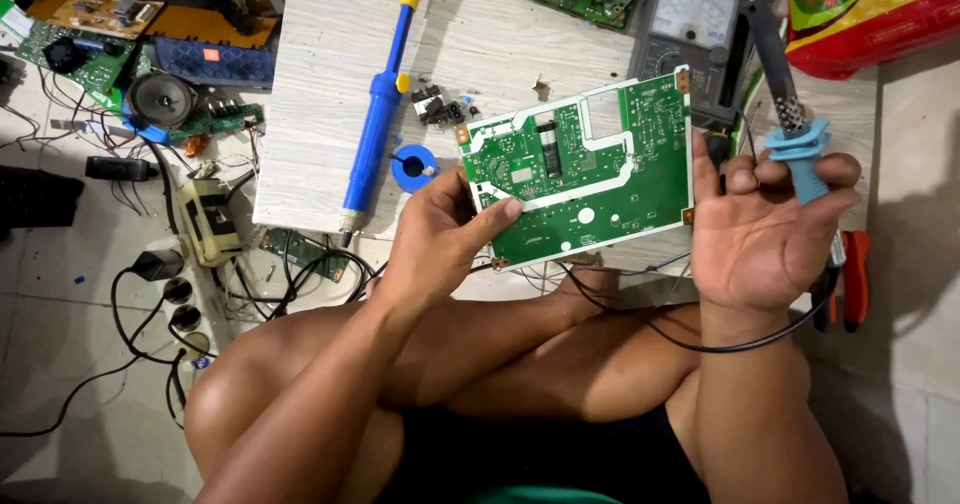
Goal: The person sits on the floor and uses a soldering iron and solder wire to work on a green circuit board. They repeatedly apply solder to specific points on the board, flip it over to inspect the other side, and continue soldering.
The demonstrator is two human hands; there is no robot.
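Green rectangular circuit board [580,169] pinched at lower left corner by left hand [440,234], tilted over near edge of pale wooden bench [320,114]. Blue-handled soldering iron [795,114] clasped by right hand [770,234], fingers curled round handle. Blue-yellow desoldering pump [378,104] laid near left edge.

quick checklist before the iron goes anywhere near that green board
1. Board held: ok, left hand grips the green circuit board at its lower left edge.
2. Iron held: ok, right hand holds the soldering iron by its blue handle, tip pointing away.
3. Tip clear of board: ok, apart.
4. Iron hot: cannot tell.
5. Desoldering pump in reach: ok, on the table.
6. Cord free: not ok, it crosses the lap.
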